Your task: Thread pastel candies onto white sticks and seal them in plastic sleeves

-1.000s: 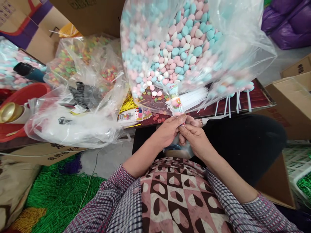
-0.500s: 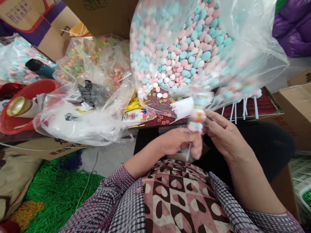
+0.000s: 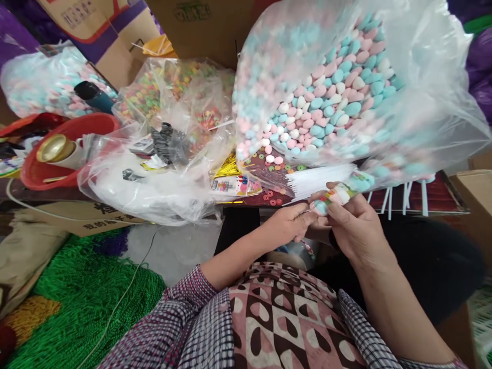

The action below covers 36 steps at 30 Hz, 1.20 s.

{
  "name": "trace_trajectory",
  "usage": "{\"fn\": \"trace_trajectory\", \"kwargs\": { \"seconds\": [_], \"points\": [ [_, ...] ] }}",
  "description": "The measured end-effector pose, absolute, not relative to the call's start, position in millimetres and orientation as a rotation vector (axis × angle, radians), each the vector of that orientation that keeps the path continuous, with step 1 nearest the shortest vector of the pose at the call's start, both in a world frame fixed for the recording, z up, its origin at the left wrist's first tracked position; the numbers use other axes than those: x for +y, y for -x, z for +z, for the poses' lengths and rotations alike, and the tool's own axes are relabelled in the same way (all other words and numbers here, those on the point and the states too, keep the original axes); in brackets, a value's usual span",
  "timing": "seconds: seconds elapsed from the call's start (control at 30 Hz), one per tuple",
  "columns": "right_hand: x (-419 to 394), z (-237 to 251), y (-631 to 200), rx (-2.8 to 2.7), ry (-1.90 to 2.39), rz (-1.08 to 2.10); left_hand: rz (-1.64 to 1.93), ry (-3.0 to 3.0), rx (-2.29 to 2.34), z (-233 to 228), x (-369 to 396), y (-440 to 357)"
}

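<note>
Checked purple-white sleeves [image 3: 184, 328] flank a pink heart-patterned apron [image 3: 284, 328]

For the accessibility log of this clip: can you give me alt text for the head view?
Two bare hands, left hand and right hand, together hold a small candy stick at a cluttered table edge. Behind them stands a big clear bag of pink, blue and white candies, with white sticks beneath it.

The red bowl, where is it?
The red bowl sits at the left of the head view, behind the crumpled plastic bags, with a gold-topped roll lying in it.
</note>
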State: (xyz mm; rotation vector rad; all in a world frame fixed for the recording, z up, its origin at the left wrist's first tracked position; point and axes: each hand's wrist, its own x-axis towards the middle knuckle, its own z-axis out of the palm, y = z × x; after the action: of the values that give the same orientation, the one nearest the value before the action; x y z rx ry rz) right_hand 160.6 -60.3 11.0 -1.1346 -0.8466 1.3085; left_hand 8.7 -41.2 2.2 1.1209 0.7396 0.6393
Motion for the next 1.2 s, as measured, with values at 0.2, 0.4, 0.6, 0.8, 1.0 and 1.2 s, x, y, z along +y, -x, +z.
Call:
{"fn": "trace_trajectory", "kwargs": {
  "seconds": [0.2,0.4,0.6,0.8,1.0,1.2],
  "points": [
    [-44.7,16.0,-152.8,-0.956,1.088,1.369,0.567,-0.990,0.565,4.8,-40.5,5.5],
    [-27.2,6.3,-116.5,-0.970,1.242,1.061,0.862,-1.562,1.154,-0.1,-36.6,20.0],
    [10.6,10.8,-84.6,-1.432,1.183,1.142,1.229,-0.907,0.932,-2.0,-21.3,64.3],
    [69.6,-5.0,-25.6,-2.080,1.273,0.691,1.525,-0.578,0.868,9.3,-7.1,105.5],
    [100.1,-13.2,6.9,-2.608,1.399,0.189,1.569,-0.532,0.832,4.1,-8.2,116.5],
    [102.7,-3.5,2.9,-2.635,1.491,0.155,1.518,-0.502,0.844,4.9,-7.7,120.3]
  ]
}}
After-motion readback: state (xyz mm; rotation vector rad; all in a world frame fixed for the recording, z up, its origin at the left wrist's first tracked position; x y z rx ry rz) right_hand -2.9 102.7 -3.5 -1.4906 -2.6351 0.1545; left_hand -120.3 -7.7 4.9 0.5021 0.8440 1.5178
